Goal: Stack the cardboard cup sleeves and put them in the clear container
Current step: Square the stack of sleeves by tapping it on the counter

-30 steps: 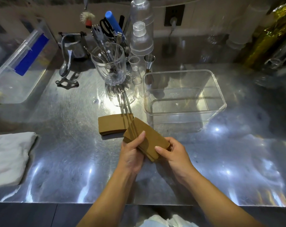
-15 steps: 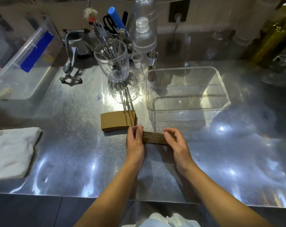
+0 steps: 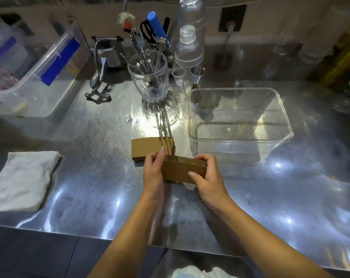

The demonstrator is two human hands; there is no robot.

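A stack of brown cardboard cup sleeves (image 3: 180,170) is held on edge over the steel counter, its broad face toward me. My left hand (image 3: 153,170) grips its left end and my right hand (image 3: 209,177) grips its right end. A second pile of sleeves (image 3: 148,147) lies flat on the counter just behind my left hand. The clear container (image 3: 240,137) stands open and empty to the right, behind my right hand.
A folded white cloth (image 3: 23,179) lies at the left. A glass of utensils (image 3: 149,77), small measuring cups (image 3: 179,83), a clear bottle (image 3: 189,47) and a metal tool (image 3: 99,85) stand behind. A large plastic bin (image 3: 29,77) sits far left. The counter's front edge (image 3: 90,235) is near me.
The held stack was flat and skewed in my hands, then turned on edge against the counter. It is now tilted with its face toward me and lifted slightly nearer.
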